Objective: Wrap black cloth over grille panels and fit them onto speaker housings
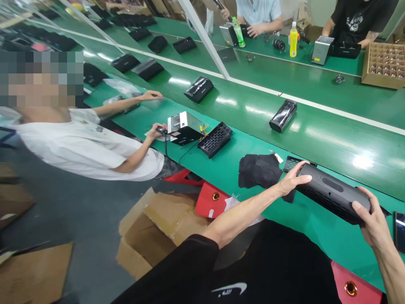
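A long black plastic speaker housing (330, 192) is held level above the green bench, its rounded face with an oval recess turned up. My left hand (294, 180) closes round its left end, thumb on top. My right hand (371, 213) grips the opposite end, with the thumb over the upper face. Beneath and behind the left end lies a black perforated panel (290, 164), partly hidden. Black cloth-like sheets (259, 170) are spread on the bench left of my left hand. The housing's underside is hidden.
A co-worker in a white shirt (104, 147) sits to the left by a metal-sided box (185, 126) and a black grille (215, 139). Black housings (284, 115) lie on the conveyor (335, 122). A phone (399, 230) is at right; an open carton (152, 230) stands below.
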Tool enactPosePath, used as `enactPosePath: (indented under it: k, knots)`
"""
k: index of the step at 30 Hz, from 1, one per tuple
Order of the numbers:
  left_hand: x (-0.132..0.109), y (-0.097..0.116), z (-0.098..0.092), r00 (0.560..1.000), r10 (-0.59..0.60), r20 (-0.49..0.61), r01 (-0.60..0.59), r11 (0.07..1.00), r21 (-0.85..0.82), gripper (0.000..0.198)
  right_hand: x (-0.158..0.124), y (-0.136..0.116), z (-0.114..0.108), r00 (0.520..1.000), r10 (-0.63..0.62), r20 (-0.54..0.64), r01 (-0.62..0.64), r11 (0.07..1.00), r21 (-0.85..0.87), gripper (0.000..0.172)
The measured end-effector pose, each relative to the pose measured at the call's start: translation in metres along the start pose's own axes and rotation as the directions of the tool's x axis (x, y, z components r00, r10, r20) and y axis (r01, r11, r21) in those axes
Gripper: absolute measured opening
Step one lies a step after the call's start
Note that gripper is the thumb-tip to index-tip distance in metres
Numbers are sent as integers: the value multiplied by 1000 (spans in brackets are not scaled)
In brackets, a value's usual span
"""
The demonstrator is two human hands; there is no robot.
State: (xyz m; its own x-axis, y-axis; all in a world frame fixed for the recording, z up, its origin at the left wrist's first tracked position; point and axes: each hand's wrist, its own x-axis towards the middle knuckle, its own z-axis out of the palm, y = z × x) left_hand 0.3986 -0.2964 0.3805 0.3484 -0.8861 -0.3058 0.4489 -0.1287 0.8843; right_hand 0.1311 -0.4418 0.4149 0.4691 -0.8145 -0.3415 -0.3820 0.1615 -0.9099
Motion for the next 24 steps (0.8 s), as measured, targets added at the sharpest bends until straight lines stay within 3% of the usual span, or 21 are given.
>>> enactPosePath:
  k: [3, 7, 9, 11, 13, 15, 16, 17, 20, 21, 24]
  knots:
    - [4, -14, -3, 989, -147, 6, 146, 986, 82, 99, 1, 9, 1, 969, 236, 72, -244, 960, 138, 97]
    - [5, -30, 1, 977, -176, -118, 189, 976, 111, 104, -3, 21, 7, 961, 269, 62, -276, 942, 189, 97]
    - [6, -35, 5, 943, -251, -220, 285, 948, 141, 101, -2, 31, 11, 934, 356, 35, -355, 907, 228, 93]
    - [7, -37, 6, 892, -384, -238, 429, 886, 179, 95, 1, 42, 11, 874, 482, 61, -483, 847, 223, 86]
    - [8, -36, 4, 850, -507, -144, 527, 828, 192, 92, 4, 53, 7, 783, 608, 132, -622, 764, 171, 78]
    - [9, -35, -1, 836, -547, -34, 544, 819, 181, 97, 4, 62, 1, 693, 685, 224, -719, 681, 138, 76]
    - [9, -35, -3, 843, -538, -16, 533, 829, 169, 103, 2, 66, -2, 683, 684, 256, -727, 671, 147, 78]
    - [9, -35, -5, 852, -522, -25, 519, 839, 163, 108, 0, 69, -3, 701, 657, 276, -708, 688, 162, 81]
    - [9, -34, -10, 870, -485, -85, 493, 850, 186, 109, -10, 76, -4, 832, 512, 215, -545, 827, 138, 87]
    - [9, -33, -11, 870, -485, -88, 493, 847, 198, 107, -12, 79, -4, 856, 480, 194, -505, 857, 106, 88]
    - [15, -27, -18, 869, -493, -42, 491, 850, 190, 102, -4, 93, -6, 854, 481, 200, -503, 861, 77, 84]
